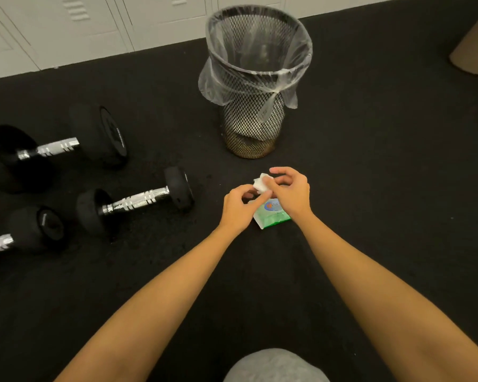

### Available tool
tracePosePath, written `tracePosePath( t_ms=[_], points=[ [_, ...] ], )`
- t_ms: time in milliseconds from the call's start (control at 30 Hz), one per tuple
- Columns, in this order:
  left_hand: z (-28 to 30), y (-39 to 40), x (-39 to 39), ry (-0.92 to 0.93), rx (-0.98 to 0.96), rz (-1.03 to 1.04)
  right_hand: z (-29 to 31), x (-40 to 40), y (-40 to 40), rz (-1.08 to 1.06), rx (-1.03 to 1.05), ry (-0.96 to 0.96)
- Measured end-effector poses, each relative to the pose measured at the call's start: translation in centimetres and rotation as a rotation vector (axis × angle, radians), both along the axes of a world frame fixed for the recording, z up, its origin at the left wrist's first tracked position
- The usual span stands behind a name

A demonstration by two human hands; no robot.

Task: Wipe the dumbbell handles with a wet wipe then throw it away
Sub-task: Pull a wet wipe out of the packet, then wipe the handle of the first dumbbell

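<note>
Reaching forward over a black gym floor (370, 188), a person's two hands meet above a green pack of wet wipes (273, 216) that lies on the floor. The right hand (290, 193) pinches a crumpled white wet wipe (263, 183) between thumb and fingers, its grip closed on the wipe just above the pack. The left hand (239, 209) has its fingers curled at the pack's near edge, touching the same wipe; whether it grips the wipe or the pack cannot be told. Beyond the hands stands a wire-mesh wastebasket (255, 128), upright and lined with a clear plastic bag folded over its rim. To the left, well apart from the hands, three black dumbbells with chrome handles lie on the floor: a small dumbbell (135, 201) nearest the pack, a large dumbbell (58, 147) farther back, and a third dumbbell (25, 232) partly cut off by the frame's left edge. White lockers (94, 28) line the far wall. A grey-clad knee (276, 366) shows at the bottom edge.
</note>
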State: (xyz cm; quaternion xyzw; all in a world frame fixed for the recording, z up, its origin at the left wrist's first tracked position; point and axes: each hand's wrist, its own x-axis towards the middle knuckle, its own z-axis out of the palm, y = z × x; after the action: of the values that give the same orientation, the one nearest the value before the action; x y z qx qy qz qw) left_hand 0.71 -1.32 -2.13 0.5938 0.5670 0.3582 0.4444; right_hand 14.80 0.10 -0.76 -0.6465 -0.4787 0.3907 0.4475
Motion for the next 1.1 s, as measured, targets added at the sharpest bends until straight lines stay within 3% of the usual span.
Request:
tracePosePath(
  t_ms=[133,367,567,700,833,967,1100],
  points=[
    [1.3,0.3,-1.9,-0.084,0.043,0.154,0.0,-2.7,0.7,0.084,-0.007,0.087],
    [7.2,4.0,-10.0,0.052,0.198,0.212,3.1,-8.8,3.0,0.285,0.02,0.11],
    [15.3,6.7,-18.9,0.188,0.27,0.216,8.2,-17.6,4.9,0.479,-0.047,0.44],
    [17.8,6.3,-24.4,0.191,0.319,0.328,11.1,-24.8,5.3,0.566,-0.035,0.549],
    [17.5,4.6,-29.4,0.113,0.283,0.379,12.1,-30.6,5.1,0.552,-0.032,0.636],
    [16.5,3.9,-34.8,0.076,0.215,0.427,11.9,-35.1,5.2,0.404,-0.077,0.663],
    [14.4,5.4,-41.8,0.197,0.149,0.558,10.7,-38.7,6.4,0.256,-0.133,0.526]
  ],
)
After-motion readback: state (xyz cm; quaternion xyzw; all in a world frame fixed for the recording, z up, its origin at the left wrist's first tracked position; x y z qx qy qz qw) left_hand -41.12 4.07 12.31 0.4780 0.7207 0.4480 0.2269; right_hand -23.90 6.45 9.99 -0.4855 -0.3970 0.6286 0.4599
